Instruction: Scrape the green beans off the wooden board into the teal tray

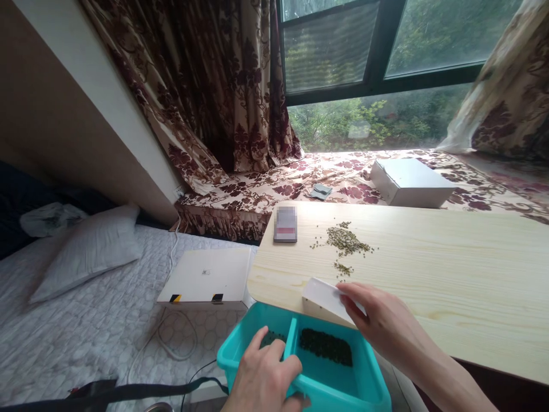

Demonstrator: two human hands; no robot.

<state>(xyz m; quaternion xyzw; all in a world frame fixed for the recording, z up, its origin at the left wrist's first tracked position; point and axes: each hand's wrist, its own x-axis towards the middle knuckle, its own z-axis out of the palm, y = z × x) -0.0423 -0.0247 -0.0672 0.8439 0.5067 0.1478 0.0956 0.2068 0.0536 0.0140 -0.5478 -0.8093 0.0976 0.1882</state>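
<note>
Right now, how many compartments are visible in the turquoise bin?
2: the left compartment, partly covered by the left hand, and the right compartment, holding a dark heap. The hand may hide more.

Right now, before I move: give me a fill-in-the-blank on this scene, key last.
The ____ hand holds the white piece.
The turquoise bin shows ____ compartments.
The scattered olive grains beyond the white piece lie on the ____.
The pillow lies on the ____.

Missing: right; two; table; bed.
</note>
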